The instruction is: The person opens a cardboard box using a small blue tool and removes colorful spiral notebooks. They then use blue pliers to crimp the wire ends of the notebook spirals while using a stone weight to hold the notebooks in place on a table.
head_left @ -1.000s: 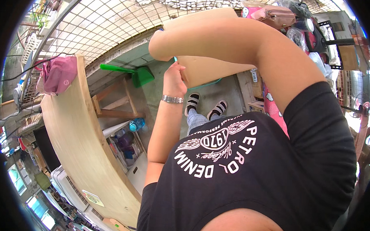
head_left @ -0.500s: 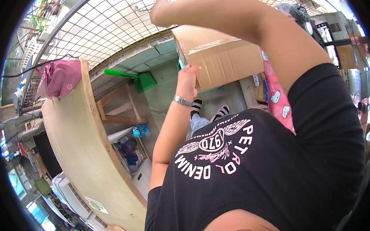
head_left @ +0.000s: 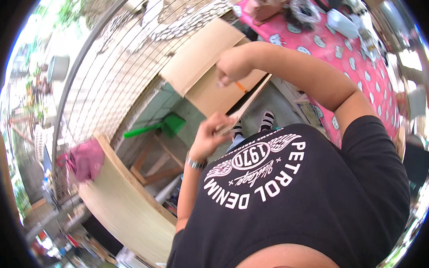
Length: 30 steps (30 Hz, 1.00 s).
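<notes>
A brown cardboard box (head_left: 209, 93) stands in front of me, its far flap folded out toward the wire mesh and a dark gap showing at its near side. My left hand (head_left: 210, 135) is closed on the near flap (head_left: 241, 112). Over the box, my right hand (head_left: 236, 65) is curled with its fingers pointing down. A slim orange stick-like thing (head_left: 241, 86) juts from beside its fingertips; it seems held there, but its kind is too blurred to tell.
Wire mesh (head_left: 127, 60) runs along the far left. On the right is a table with a pink patterned cloth (head_left: 348, 82), bearing bags and plastic items. A wooden board (head_left: 127, 204) with a pink bag (head_left: 85, 160) lies left, near a green dustpan (head_left: 173, 125).
The box top has come open, with a flap now folded outward. My right hand has come down from beyond the box to over it; my left hand has shifted nearer me. The view has turned.
</notes>
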Each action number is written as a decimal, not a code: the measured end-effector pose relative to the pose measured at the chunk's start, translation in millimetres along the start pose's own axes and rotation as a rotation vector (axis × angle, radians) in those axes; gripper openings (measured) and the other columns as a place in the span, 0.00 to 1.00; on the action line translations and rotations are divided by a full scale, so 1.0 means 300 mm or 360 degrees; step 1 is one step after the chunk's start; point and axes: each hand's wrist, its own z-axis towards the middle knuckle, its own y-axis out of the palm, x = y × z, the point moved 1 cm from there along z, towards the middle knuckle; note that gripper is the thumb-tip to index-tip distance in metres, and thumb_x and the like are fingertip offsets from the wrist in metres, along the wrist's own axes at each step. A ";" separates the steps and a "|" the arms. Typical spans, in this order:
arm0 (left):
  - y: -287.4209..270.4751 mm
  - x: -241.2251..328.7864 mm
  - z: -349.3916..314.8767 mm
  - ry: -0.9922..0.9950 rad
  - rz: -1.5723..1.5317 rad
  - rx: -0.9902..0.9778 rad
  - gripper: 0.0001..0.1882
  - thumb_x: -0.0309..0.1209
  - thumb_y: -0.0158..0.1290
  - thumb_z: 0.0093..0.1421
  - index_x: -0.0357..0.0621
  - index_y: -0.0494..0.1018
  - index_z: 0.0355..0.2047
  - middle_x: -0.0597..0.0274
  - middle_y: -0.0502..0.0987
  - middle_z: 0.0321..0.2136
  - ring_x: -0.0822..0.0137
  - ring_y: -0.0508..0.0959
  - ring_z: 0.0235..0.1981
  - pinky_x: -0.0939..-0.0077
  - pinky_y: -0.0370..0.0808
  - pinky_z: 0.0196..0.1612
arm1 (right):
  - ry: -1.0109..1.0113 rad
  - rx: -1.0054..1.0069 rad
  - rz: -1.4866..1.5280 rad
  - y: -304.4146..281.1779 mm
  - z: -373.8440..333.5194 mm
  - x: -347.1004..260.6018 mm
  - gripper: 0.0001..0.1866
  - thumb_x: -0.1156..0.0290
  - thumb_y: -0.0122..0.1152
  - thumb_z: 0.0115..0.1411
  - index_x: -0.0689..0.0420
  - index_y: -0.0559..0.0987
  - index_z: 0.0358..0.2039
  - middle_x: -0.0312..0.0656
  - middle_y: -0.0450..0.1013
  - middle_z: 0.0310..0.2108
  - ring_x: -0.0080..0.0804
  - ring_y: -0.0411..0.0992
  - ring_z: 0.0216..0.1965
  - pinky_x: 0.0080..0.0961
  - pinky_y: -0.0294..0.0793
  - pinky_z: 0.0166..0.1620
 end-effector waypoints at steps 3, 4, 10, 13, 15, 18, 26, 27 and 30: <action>-0.112 0.013 0.003 0.0083 -0.0553 -0.0338 0.32 0.43 0.61 0.54 0.35 0.70 0.54 0.54 0.72 0.55 0.60 0.67 0.60 0.64 0.59 0.64 | 0.0290 -0.0163 0.0245 0.181 -0.206 0.082 0.26 0.47 0.58 0.57 0.55 0.80 0.47 0.50 0.76 0.43 0.48 0.75 0.43 0.39 0.73 0.47; -0.162 0.008 0.052 0.0123 0.0247 -0.0118 0.35 0.45 0.61 0.53 0.37 0.68 0.56 0.52 0.70 0.56 0.58 0.66 0.60 0.61 0.59 0.64 | 0.0329 0.0113 0.0259 0.282 -0.264 0.074 0.28 0.46 0.60 0.56 0.54 0.78 0.48 0.50 0.74 0.45 0.48 0.74 0.44 0.40 0.73 0.48; -0.389 -0.056 0.479 0.0386 0.2294 0.0148 0.38 0.45 0.60 0.53 0.49 0.61 0.62 0.52 0.68 0.59 0.50 0.66 0.60 0.60 0.64 0.60 | 0.0456 0.1296 0.0313 0.544 -0.255 -0.019 0.20 0.56 0.64 0.50 0.53 0.78 0.40 0.44 0.72 0.44 0.43 0.73 0.44 0.42 0.73 0.46; -0.441 0.148 0.585 0.0448 0.1911 0.0052 0.34 0.37 0.64 0.49 0.47 0.69 0.58 0.52 0.76 0.50 0.53 0.77 0.49 0.61 0.73 0.50 | 0.0486 0.1277 0.0337 0.554 -0.281 0.009 0.20 0.61 0.63 0.51 0.53 0.76 0.44 0.43 0.71 0.46 0.42 0.73 0.42 0.40 0.72 0.45; -0.520 0.279 0.650 0.0146 0.2286 0.0410 0.34 0.36 0.57 0.55 0.57 0.61 0.63 0.50 0.68 0.56 0.53 0.72 0.54 0.59 0.73 0.49 | 0.0465 0.1572 0.0276 0.506 -0.369 0.019 0.20 0.63 0.63 0.51 0.55 0.76 0.45 0.43 0.72 0.46 0.44 0.73 0.42 0.40 0.72 0.46; -0.633 0.203 0.742 0.0144 0.3061 0.0769 0.40 0.45 0.48 0.61 0.65 0.43 0.70 0.46 0.42 0.69 0.46 0.53 0.67 0.46 0.63 0.59 | 0.0643 0.2302 0.0136 0.467 -0.543 0.025 0.22 0.65 0.62 0.53 0.56 0.75 0.49 0.44 0.73 0.43 0.43 0.73 0.42 0.38 0.72 0.46; -0.310 -0.049 0.837 -0.0762 0.2881 0.0357 0.42 0.64 0.32 0.64 0.57 0.41 0.71 0.40 0.31 0.69 0.39 0.28 0.70 0.30 0.34 0.64 | 0.2415 0.3453 0.2928 1.476 -1.023 0.322 0.28 0.64 0.61 0.50 0.60 0.73 0.52 0.44 0.74 0.42 0.33 0.70 0.41 0.35 0.70 0.42; -0.280 -0.097 0.841 -0.0790 0.2753 0.0251 0.41 0.63 0.32 0.65 0.55 0.42 0.70 0.40 0.33 0.69 0.40 0.28 0.70 0.32 0.34 0.64 | 0.2483 0.3087 0.2819 1.702 -1.106 0.330 0.25 0.69 0.59 0.53 0.58 0.70 0.53 0.43 0.72 0.38 0.29 0.68 0.37 0.37 0.69 0.37; -0.376 -0.259 0.784 -0.0409 0.2350 -0.0035 0.41 0.60 0.33 0.66 0.44 0.44 0.69 0.41 0.40 0.69 0.39 0.36 0.70 0.42 0.38 0.67 | 0.3321 0.2373 0.2526 1.994 -1.371 0.387 0.36 0.60 0.64 0.51 0.63 0.66 0.58 0.52 0.69 0.51 0.42 0.69 0.51 0.43 0.73 0.46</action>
